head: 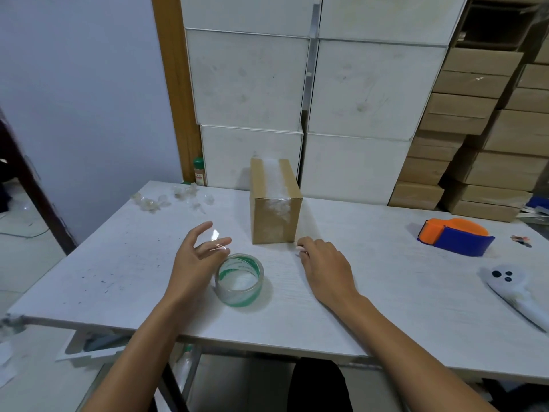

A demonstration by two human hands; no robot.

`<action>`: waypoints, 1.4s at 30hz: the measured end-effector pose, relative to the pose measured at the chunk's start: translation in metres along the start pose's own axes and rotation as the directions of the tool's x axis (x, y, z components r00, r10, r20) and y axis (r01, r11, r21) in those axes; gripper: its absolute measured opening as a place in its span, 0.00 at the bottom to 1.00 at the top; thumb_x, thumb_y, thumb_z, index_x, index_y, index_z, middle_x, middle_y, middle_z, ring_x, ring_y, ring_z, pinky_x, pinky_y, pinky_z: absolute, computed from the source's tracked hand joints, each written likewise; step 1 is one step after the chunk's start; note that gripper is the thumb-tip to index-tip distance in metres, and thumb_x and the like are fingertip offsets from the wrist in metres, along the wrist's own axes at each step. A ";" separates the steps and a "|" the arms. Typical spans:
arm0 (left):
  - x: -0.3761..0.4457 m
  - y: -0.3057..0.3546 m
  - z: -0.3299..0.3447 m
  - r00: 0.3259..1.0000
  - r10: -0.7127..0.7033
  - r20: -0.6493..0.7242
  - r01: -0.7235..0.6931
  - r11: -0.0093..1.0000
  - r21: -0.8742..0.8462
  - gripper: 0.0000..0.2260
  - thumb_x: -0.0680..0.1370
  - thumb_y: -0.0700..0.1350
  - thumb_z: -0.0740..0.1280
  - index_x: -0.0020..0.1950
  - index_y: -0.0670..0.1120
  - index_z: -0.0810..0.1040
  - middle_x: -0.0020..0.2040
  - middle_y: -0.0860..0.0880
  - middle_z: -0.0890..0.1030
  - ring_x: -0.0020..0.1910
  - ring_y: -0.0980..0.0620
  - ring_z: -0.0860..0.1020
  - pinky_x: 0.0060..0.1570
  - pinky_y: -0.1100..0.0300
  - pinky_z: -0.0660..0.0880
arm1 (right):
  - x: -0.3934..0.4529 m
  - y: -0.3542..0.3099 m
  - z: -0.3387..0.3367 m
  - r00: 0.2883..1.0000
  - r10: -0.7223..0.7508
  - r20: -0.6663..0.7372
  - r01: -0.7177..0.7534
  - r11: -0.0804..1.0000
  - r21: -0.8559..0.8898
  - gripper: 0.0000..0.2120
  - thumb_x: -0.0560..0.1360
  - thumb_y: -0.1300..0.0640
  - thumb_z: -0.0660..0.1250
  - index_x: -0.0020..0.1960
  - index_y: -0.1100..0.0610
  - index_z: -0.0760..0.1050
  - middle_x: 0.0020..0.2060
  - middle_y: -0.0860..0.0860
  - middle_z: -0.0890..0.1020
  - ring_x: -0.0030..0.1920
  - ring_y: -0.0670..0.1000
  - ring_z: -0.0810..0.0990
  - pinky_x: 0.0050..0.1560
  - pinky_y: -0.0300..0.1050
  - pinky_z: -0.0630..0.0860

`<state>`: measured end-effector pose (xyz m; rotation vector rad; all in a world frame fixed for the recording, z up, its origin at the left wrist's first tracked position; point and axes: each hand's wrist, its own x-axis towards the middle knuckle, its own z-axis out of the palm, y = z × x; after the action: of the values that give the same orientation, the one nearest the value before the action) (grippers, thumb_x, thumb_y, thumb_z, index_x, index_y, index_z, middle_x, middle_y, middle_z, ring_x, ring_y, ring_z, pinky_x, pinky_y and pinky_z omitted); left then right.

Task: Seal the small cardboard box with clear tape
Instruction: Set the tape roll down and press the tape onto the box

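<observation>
A small brown cardboard box (274, 203) stands on the white table (118, 263), with clear tape running along its top and down its near face. In front of it lies a roll of clear tape (239, 280) with a green-printed core, flat on the table. My left hand (199, 257) hovers just left of the roll, fingers spread, with a small shiny scrap of tape near the fingertips. My right hand (325, 263) rests palm down near the box's lower right corner, fingers curled, holding nothing that I can see.
An orange and blue tape dispenser (456, 236) and a white controller (517, 295) lie at the right. Crumpled tape scraps (166, 199) litter the far left of the table. White boxes (297, 114) and brown cartons (475, 138) are stacked behind. A spice jar (199, 171) stands by the wall.
</observation>
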<state>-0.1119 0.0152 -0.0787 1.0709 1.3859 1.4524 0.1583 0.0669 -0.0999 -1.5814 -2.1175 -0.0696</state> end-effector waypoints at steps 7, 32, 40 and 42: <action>0.010 0.003 -0.032 0.999 -0.031 -0.011 0.033 0.982 0.186 0.43 0.75 0.43 0.81 0.82 0.65 0.64 0.62 0.51 0.85 0.59 0.47 0.85 0.65 0.46 0.78 | -0.001 0.001 0.002 0.999 0.013 -0.030 -0.012 0.999 0.034 0.10 0.87 0.54 0.61 0.65 0.52 0.78 0.50 0.52 0.85 0.50 0.57 0.81 0.44 0.51 0.74; -0.003 -0.022 -0.070 0.940 0.240 0.243 -0.342 0.650 0.679 0.07 0.76 0.48 0.79 0.51 0.58 0.86 0.50 0.62 0.85 0.51 0.60 0.82 0.56 0.50 0.80 | -0.004 0.002 0.004 0.999 0.028 -0.028 -0.026 0.996 0.080 0.07 0.81 0.57 0.66 0.57 0.51 0.81 0.50 0.48 0.85 0.49 0.54 0.80 0.48 0.52 0.78; -0.012 -0.016 -0.071 0.959 0.210 0.190 -0.284 0.686 0.670 0.18 0.75 0.46 0.79 0.61 0.61 0.82 0.51 0.66 0.84 0.51 0.55 0.83 0.57 0.49 0.80 | -0.005 0.001 0.002 0.999 0.041 -0.020 -0.039 0.993 0.114 0.09 0.80 0.54 0.67 0.58 0.53 0.80 0.49 0.49 0.85 0.51 0.55 0.81 0.50 0.52 0.77; -0.013 -0.015 -0.072 0.960 0.209 0.187 -0.280 0.676 0.682 0.16 0.75 0.47 0.79 0.59 0.60 0.83 0.52 0.67 0.83 0.50 0.56 0.82 0.56 0.47 0.81 | -0.006 0.000 0.001 0.999 0.044 -0.011 -0.042 0.992 0.115 0.09 0.80 0.53 0.67 0.59 0.53 0.80 0.50 0.48 0.85 0.51 0.54 0.81 0.51 0.52 0.77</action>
<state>-0.1773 -0.0173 -0.0957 1.8494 1.8433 1.0119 0.1593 0.0625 -0.1034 -1.5542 -2.0379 0.0546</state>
